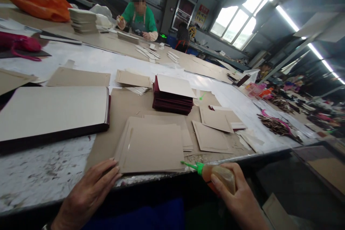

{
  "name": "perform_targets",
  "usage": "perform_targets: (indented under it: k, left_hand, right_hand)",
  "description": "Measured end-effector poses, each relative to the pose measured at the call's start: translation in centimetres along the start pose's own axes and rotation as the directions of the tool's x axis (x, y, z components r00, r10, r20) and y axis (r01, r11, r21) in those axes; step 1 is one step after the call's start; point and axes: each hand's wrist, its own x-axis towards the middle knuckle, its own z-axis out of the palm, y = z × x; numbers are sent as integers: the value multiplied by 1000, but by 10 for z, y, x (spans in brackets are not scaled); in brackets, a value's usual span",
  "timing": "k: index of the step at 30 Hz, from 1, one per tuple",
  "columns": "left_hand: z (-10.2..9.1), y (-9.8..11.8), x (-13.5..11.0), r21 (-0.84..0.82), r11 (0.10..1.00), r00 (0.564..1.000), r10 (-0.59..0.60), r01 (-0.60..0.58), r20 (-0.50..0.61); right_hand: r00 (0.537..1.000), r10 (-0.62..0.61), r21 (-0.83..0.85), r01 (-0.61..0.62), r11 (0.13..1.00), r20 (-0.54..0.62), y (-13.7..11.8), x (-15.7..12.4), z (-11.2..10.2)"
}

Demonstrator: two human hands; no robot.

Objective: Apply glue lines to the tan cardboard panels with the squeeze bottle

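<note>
My right hand (234,187) is wrapped round a squeeze glue bottle (223,178), tilted so that its green nozzle points left. The nozzle's tip is at the right edge of the top sheet in a loose stack of beige cardboard sheets (155,147). A shiny streak, probably glue, runs down the sheet's left side. My left hand (91,187) rests with outstretched fingertips against the stack's lower left corner; its thumb is hidden.
Behind the cardboard stands a stack of dark red covers (172,97) with a pale top. A long pale-topped stack (56,111) lies left, more cardboard pieces (215,118) right. Across the table (221,72) a person in a green shirt (142,21) works. The table's front edge is near my hands.
</note>
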Motion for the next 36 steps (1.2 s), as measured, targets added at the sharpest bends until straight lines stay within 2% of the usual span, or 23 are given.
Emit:
perform_targets:
  k: [3, 10, 15, 18, 22, 30, 36]
  left_hand:
    - [5, -7, -12, -2, 1000, 999, -15, 15, 29]
    - [11, -19, -28, 78, 997, 998, -6, 0, 70]
    - [9, -19, -28, 120, 993, 996, 3, -14, 93]
    - [9, -17, -28, 113, 994, 996, -9, -2, 89]
    - [9, -14, -23, 75, 997, 997, -17, 11, 79]
    - [2, -1, 1, 59, 997, 999, 40, -40, 11]
    - [0, 1, 6, 96, 994, 999, 49, -50, 14]
  right_hand:
    - [998, -33, 18, 34, 999, -46, 5, 19, 4]
    - [989, -139, 81, 135, 987, 41, 14, 85, 35]
    - [975, -221, 34, 220, 975, 34, 12, 106, 50]
    - [968, -247, 7, 247, 969, 46, 8, 108, 48]
    - [965, -223, -17, 228, 974, 140, 1, 102, 35]
    - [953, -191, -47, 208, 977, 235, -4, 80, 10]
    - [949, -147, -50, 167, 985, 279, -1, 58, -4]
